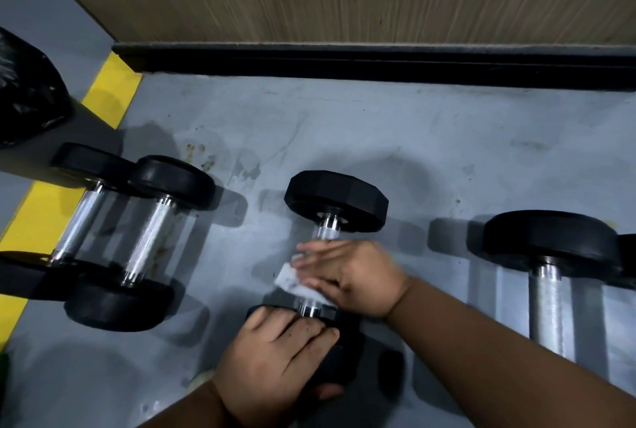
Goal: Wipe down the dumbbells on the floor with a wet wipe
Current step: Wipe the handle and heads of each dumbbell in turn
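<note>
Two hands worked one dumbbell (330, 231) on the floor.

Right hand (354, 276), fingers straight, pressed the wet wipe (296, 285) onto the chrome handle; left hand (275, 355) gripped the near head, steadying it. Rotating the bar would likely clean its underside. Other dumbbells (137, 235) lay left and right of the hands.

Dim overhead light, multiple soft shadows, motion blur, wide-angle edge distortion.
</note>
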